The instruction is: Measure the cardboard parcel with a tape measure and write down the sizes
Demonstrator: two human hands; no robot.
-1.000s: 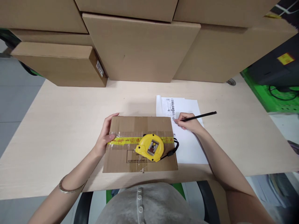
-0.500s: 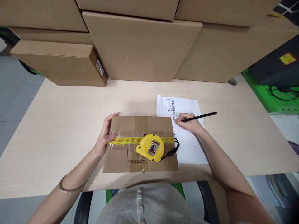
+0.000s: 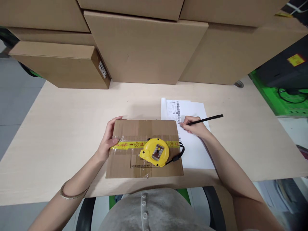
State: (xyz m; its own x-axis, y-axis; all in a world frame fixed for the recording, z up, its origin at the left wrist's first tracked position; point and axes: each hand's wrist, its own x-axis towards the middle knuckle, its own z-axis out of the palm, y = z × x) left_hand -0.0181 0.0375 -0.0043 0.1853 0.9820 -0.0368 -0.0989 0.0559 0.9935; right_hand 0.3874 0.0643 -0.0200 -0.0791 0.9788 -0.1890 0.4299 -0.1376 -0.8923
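Note:
A flat cardboard box (image 3: 134, 130) sealed with yellow printed tape lies near the table's front edge. On top of it rests a yellow tape measure (image 3: 154, 151) with a black wrist strap. My left hand (image 3: 108, 138) grips the box's left edge, thumb on top. My right hand (image 3: 195, 127) pinches a black pencil (image 3: 208, 119), its tip touching a white sheet of paper (image 3: 196, 150) just right of the box. Rows of small writing fill the sheet's upper left part.
Large cardboard boxes (image 3: 144, 48) are stacked along the back of the light wooden table (image 3: 60, 128), a smaller labelled one (image 3: 57, 65) at back left. A green crate (image 3: 279, 96) and a dark device stand to the right.

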